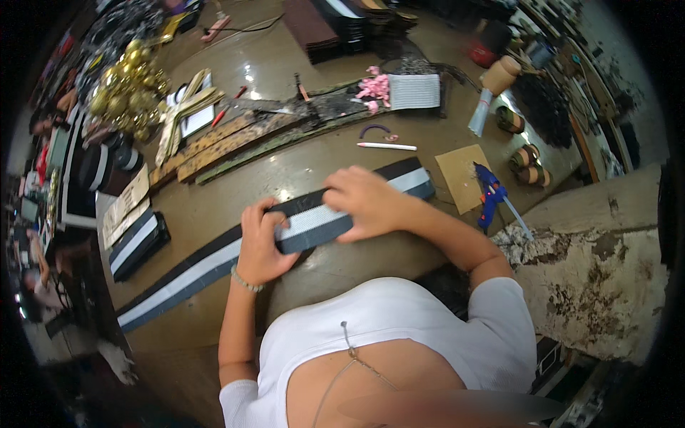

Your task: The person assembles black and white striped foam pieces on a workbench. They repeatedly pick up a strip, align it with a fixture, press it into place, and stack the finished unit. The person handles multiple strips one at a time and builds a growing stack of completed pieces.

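Observation:
A long flat strip (187, 269), striped black, white and dark blue-grey, runs slantwise across the table from lower left to upper right. My left hand (260, 246) is closed around its near edge at the middle, thumb on top. Over the strip's right part, my right hand (365, 203) is closed with bent fingers on the upper face and edge. Between the hands the strip looks thicker, as if layered or folded; I cannot tell which. A similar striped bundle (139, 245) lies at the left, partly under beige paper (127, 214).
Right of the strip lie a brown paper square (457, 175) and a blue glue gun (488, 194). A white pen (387, 147) lies beyond it. Farther back are wooden planks (235, 146), pink scraps (373, 87), a ribbed grey pad (415, 93) and shiny gold balls (128, 89).

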`<state>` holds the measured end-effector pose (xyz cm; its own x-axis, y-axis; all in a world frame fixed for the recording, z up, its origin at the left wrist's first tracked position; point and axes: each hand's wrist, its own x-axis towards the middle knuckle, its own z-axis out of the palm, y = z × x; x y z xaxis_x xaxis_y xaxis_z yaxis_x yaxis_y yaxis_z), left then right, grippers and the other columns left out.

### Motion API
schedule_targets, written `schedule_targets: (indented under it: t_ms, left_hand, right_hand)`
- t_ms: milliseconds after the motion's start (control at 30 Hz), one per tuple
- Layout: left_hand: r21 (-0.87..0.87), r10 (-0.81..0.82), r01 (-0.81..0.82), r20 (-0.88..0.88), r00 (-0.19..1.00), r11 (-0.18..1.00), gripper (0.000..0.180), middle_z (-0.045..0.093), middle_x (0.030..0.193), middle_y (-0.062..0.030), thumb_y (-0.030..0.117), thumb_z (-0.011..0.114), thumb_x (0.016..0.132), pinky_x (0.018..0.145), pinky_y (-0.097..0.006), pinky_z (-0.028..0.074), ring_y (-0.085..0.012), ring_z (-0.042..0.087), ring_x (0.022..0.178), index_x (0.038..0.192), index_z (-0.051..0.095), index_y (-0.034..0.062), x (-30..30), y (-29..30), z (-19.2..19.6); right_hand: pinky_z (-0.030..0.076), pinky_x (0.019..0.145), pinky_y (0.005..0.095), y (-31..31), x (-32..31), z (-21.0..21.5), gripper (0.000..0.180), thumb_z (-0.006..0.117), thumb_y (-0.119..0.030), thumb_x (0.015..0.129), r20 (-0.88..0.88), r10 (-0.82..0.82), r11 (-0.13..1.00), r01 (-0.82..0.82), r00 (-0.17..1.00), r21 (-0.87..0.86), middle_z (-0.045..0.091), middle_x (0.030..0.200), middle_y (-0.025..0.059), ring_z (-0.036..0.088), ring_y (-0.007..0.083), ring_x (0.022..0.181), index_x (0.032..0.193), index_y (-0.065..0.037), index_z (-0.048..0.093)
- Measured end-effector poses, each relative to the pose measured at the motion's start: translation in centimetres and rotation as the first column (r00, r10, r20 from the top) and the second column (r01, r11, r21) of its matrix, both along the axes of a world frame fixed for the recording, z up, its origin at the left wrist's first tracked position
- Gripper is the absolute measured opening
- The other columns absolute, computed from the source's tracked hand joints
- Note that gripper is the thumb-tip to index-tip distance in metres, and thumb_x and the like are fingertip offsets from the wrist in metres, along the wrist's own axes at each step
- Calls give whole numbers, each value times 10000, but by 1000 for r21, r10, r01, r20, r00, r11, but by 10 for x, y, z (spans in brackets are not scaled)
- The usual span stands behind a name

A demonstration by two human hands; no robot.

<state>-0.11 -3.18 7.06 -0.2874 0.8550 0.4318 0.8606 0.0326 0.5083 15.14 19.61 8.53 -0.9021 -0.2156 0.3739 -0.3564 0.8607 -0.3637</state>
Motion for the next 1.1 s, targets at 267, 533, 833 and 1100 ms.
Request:
schedule_targets:
  t_ms: [267,533,833,1100]
  left_hand:
    - [149,64,-23,-282,957,989,530,498,1254,-131,170,811,568,1011,-471,345,-360,469,1193,1039,569,178,-41,71,20]
    - [167,111,-49,-387,915,985,435,541,1139,-49,130,766,653,929,-427,393,-282,510,1111,1058,629,211,-108,136,39]
    - [68,88,-69,-335,938,995,465,602,1042,-51,88,705,723,871,-384,393,-266,565,1017,1164,629,218,-140,146,38]
    - [270,74,29,-365,928,962,488,613,1126,-35,100,736,694,920,-406,389,-249,580,1085,1149,651,255,-126,134,48]
  right_hand:
    - [471,804,417,38,-7,74,451,759,-87,690,-177,-203,894,256,963,368,536,963,99,567,307,926,1127,-133,658]
    - [434,794,370,109,-57,85,710,720,-73,771,-250,-380,650,450,890,612,555,1051,66,548,248,942,1375,-422,586]
    - [418,793,360,134,-91,60,610,724,-160,788,-313,-348,658,468,884,590,557,1042,40,551,219,989,1322,-437,627]
    - [382,895,393,93,-60,91,658,602,-42,820,-475,-364,500,598,801,626,567,1240,46,532,226,1085,1360,-417,602]
